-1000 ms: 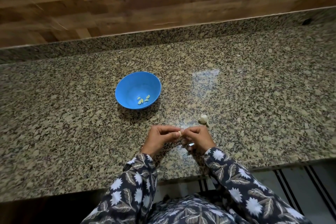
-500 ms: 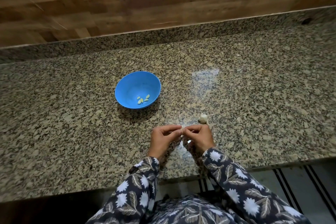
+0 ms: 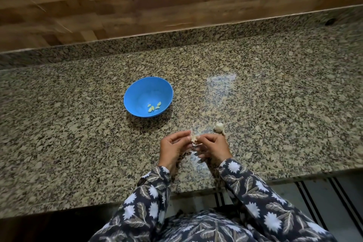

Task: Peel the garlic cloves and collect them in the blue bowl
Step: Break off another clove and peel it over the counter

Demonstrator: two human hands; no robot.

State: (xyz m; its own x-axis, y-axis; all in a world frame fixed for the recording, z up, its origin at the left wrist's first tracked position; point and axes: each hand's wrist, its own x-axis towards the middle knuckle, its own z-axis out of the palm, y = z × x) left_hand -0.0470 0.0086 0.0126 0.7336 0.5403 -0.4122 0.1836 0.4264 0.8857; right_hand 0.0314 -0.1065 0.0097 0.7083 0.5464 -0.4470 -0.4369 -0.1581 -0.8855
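Your left grip [image 3: 172, 148] and right grip [image 3: 214, 147] both pinch the small pale garlic clove [image 3: 193, 138] over the speckled granite desk [image 3: 275, 104], near the round blue plastic bowl [image 3: 137, 94]. Pull the skin too hard and the clove may slip out and drop past the desk edge.

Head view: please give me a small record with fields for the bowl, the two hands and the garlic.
blue bowl: upright on the granite counter, beyond the hands
peeled cloves: a few, inside the bowl
left hand: pinches the garlic clove
right hand: pinches the same clove, skin partly loose
garlic bulb piece: on the counter, just beyond the right hand
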